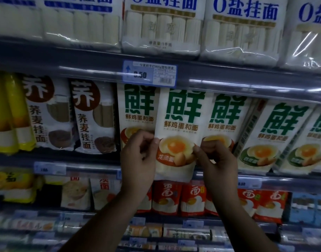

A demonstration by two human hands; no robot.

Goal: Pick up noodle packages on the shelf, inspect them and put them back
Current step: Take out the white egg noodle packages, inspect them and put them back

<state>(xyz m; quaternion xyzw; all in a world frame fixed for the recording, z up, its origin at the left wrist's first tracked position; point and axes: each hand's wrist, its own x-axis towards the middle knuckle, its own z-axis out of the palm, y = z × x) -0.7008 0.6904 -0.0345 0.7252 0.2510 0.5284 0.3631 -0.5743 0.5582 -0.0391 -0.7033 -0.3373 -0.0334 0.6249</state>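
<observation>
- The left hand (139, 157) pinches the egg noodle package (179, 122) at its 8 o'clock edge, and the right hand (217, 160) pinches it at 4 o'clock. Both grips are low and by the fingertips only, so the tall pack could tip or slip.
- The package sits in the middle row with its bottom in front of the shelf rail (94, 168), where it may snag going back.
- The leaning packs (276, 128) at 3 o'clock could topple if nudged.
- The price tag (149, 74) at 12 o'clock could get knocked.

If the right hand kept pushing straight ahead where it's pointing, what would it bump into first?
Probably the neighbouring egg noodle package standing just behind it. The right hand pinches the held package by its edge, so that moves along with it. Depth is hard to judge here.
</observation>
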